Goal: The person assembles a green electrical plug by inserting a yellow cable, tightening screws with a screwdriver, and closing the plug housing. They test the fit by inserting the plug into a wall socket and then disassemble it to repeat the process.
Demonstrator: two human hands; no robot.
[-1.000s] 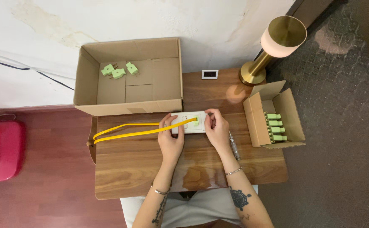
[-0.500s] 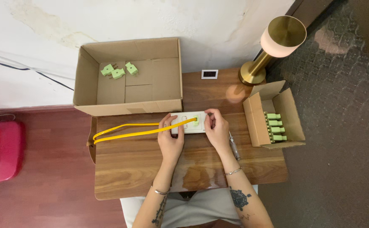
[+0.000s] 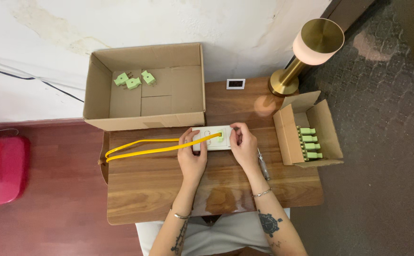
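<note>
A white socket plate [image 3: 212, 133] lies on the wooden table [image 3: 145, 189], with a green plug [image 3: 220, 138] set into it and a yellow cable [image 3: 140, 147] running left from the plug. My left hand [image 3: 191, 154] rests on the plate's left end and on the cable. My right hand [image 3: 244, 144] grips the plate's right end. Both hands hold the plate flat against the table.
A large open cardboard box [image 3: 169, 97] behind the plate holds three green plugs [image 3: 133, 79]. A small open box [image 3: 288, 137] at the right holds several green plugs [image 3: 308, 142]. A screwdriver [image 3: 263, 165], a brass lamp [image 3: 306, 52] and a small white device [image 3: 235, 84] stand nearby.
</note>
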